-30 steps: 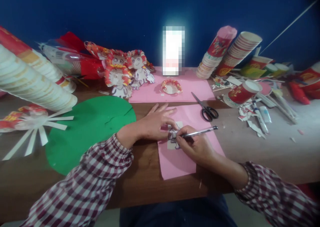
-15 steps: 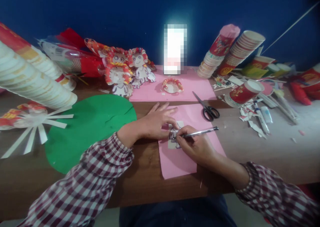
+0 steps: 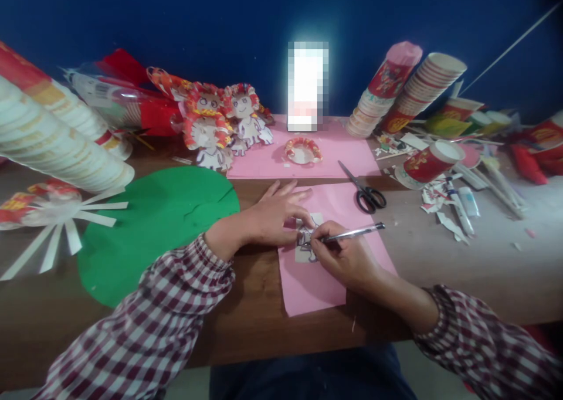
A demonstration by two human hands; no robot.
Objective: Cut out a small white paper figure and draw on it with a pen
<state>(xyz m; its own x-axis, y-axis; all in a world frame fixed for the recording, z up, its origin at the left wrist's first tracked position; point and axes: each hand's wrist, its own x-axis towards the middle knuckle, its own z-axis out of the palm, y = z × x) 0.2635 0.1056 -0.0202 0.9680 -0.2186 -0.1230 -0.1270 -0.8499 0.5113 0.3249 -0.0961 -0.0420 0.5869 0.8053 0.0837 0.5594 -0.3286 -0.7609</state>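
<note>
A pen [image 3: 358, 232] is pinched in my right hand [image 3: 345, 259], its tip down on a small white piece of paper [image 3: 303, 256]. Dark drawn lines show on that paper, partly covered by my fingers. My left hand [image 3: 277, 217] rests beside it with fingers spread, its thumb and a fingertip touching the paper's left and upper part. Under the small paper lies a pink sheet [image 3: 316, 294]. Black-handled scissors [image 3: 367, 196] lie partly open across the sheet's upper right edge.
A green paper disc [image 3: 145, 236] lies left. Behind stand cut-out paper figures [image 3: 248, 121], a red-and-white ring [image 3: 303, 151] and a bright blurred screen [image 3: 305, 86]. Stacked paper cups [image 3: 53, 130] lean at far left. A red cup [image 3: 428, 164], paper scraps and a glue tube [image 3: 468, 202] lie right.
The pen tip has shifted very slightly, and a little more dark line shows on the small paper. Both hands otherwise keep their places.
</note>
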